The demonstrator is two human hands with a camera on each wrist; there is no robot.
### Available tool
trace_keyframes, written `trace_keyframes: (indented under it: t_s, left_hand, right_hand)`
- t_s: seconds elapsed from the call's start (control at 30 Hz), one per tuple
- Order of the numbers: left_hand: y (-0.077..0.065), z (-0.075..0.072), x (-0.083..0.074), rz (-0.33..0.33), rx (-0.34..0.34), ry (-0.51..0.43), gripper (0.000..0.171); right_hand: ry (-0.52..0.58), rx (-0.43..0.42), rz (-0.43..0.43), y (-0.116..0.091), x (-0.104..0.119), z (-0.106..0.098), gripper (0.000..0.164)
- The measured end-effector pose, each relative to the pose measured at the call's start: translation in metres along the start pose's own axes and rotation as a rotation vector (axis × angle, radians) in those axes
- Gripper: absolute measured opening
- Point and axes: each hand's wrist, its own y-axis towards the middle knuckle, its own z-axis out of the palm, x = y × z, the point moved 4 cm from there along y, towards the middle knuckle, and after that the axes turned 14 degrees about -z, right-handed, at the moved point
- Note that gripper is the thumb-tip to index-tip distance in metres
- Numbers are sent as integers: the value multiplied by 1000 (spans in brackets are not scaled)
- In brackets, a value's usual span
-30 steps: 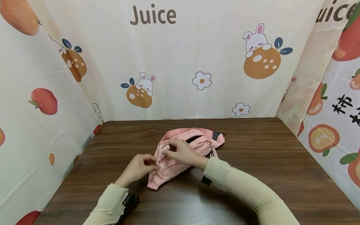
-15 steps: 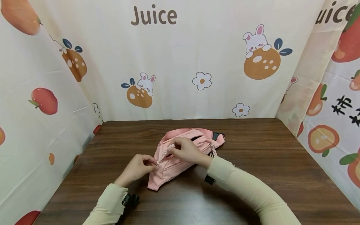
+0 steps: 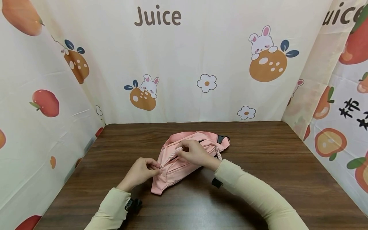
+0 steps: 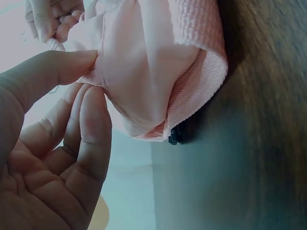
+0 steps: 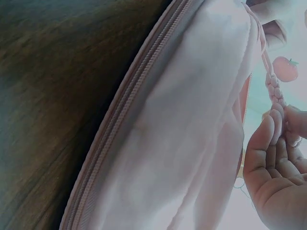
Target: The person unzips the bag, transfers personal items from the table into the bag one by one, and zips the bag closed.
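A pink waist bag (image 3: 179, 175) lies slantwise on the table. At its left end my left hand (image 3: 140, 171) pinches the fabric between thumb and fingertips; the left wrist view shows the pinched bag edge (image 4: 98, 72) close up. My right hand (image 3: 196, 155) grips a braided zipper pull (image 3: 173, 155) between thumb and curled fingers, drawing it taut above the bag. In the right wrist view the braided cord (image 5: 274, 88) runs from the bag's left end into those fingers. Part of the dark zipper opening shows behind the right hand, which hides the rest.
A second braided pull (image 3: 218, 153) hangs at the bag's right end, near a black buckle (image 3: 220, 139). Another zipper (image 5: 127, 108) runs along the bag's edge by the table. Beyond the brown wooden table (image 3: 258, 153) stand printed fabric curtains (image 3: 178, 54) on three sides.
My right hand has moved a little to the right and up along the bag with the zipper pull. My left hand keeps its place at the bag's left end.
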Motion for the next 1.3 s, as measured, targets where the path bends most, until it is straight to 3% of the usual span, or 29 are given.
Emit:
trace_keyframes:
  t_s: [0.33,0.63,0.83,1.1,1.3]
  left_hand:
    - [-1,0,-3,-12,-9,37,8]
    - [-2,-4,-4,16,4,67,9]
    - [-1,-5,-1,14,29,49,8]
    - [-3,-9,6,27,19,42,6]
    - [-3,-8,2,63,35,46,8]
  right_hand:
    - [-20,3,-7,-2,-4,-3,3]
    - [-6,13,-12,-2,-4,-7,4]
    - [-38,15,-13,-1,-9,-17,6]
    - [-36,-57,150,-9,-25,-49,9]
    - [1,-30,146,-10,-27,-51,14]
